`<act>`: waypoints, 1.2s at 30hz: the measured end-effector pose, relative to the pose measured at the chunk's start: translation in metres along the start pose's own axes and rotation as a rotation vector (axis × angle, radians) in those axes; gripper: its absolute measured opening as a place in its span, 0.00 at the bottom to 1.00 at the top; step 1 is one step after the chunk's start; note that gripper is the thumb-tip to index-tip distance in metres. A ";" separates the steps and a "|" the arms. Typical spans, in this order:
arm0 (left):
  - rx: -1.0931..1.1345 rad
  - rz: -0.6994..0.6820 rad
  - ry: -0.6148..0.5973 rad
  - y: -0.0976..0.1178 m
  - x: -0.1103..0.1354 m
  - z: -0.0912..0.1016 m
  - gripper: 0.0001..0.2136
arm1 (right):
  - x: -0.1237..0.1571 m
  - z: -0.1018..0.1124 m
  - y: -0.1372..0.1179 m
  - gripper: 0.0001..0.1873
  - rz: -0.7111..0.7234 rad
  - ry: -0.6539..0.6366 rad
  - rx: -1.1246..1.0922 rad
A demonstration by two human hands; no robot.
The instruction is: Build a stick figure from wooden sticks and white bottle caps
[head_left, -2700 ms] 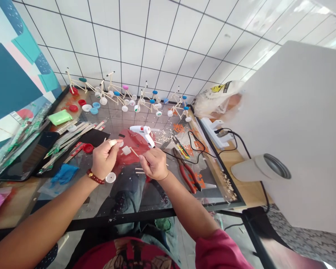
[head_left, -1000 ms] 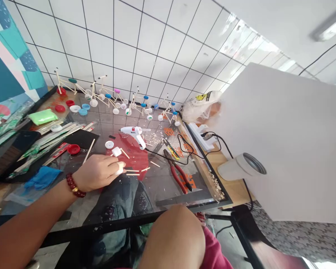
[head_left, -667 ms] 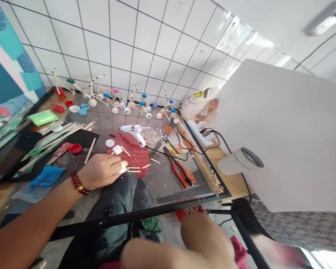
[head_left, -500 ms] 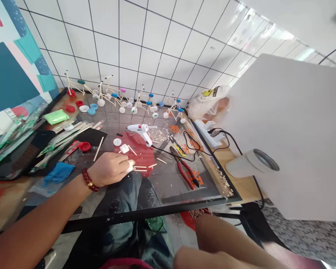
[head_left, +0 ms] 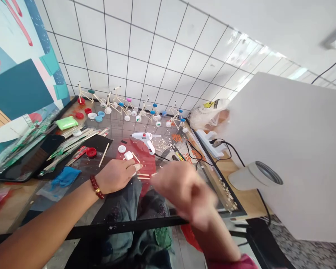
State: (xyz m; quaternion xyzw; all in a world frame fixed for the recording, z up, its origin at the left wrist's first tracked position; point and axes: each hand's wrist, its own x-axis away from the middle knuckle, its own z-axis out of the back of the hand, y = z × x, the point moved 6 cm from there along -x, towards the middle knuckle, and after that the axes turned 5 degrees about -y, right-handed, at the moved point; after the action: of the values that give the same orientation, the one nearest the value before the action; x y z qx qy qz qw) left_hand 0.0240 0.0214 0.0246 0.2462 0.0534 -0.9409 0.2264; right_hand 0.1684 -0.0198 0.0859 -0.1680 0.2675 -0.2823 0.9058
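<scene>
My left hand [head_left: 116, 175] rests on the glass table [head_left: 114, 209], a red bead bracelet on its wrist. Its fingers are curled together and a taped fingertip touches two short wooden sticks [head_left: 143, 176]; whether they hold anything is hidden. Just beyond it lie a small white block on a stick [head_left: 128, 155], a white bottle cap [head_left: 121, 149] and a white glue gun [head_left: 145, 137] on a red sheet [head_left: 145, 158]. My right hand [head_left: 184, 190] is raised over the table's near edge and is smeared by motion, so its fingers cannot be read.
Several stick-and-cap bicycle models [head_left: 145, 110] line the tiled wall. At the left lie loose sticks [head_left: 72, 140], a red cap [head_left: 91, 152], a blue cloth [head_left: 65, 176] and a green packet [head_left: 66, 122]. At the right are a power strip [head_left: 212, 144], a plastic bag [head_left: 210, 110] and a white lamp [head_left: 254, 175].
My right hand left the block and sticks, dropped below the table edge, and has now swung back up in front of the table. My left hand settled by the short sticks.
</scene>
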 end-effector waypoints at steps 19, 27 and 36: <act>-0.005 0.174 0.237 -0.008 0.006 0.014 0.26 | -0.017 -0.064 0.068 0.27 -0.253 0.232 -0.564; 0.052 0.190 0.220 -0.011 0.005 0.011 0.20 | -0.019 -0.065 0.078 0.25 -0.325 0.265 -0.727; 0.124 0.178 0.159 -0.019 0.004 0.020 0.10 | -0.015 -0.053 0.083 0.24 -0.336 0.296 -0.522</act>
State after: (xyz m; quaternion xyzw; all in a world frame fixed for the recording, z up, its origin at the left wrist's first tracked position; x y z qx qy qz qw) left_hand 0.0037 0.0321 0.0394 0.3373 -0.0091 -0.8961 0.2882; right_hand 0.1619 0.0461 0.0119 -0.3930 0.4278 -0.3710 0.7245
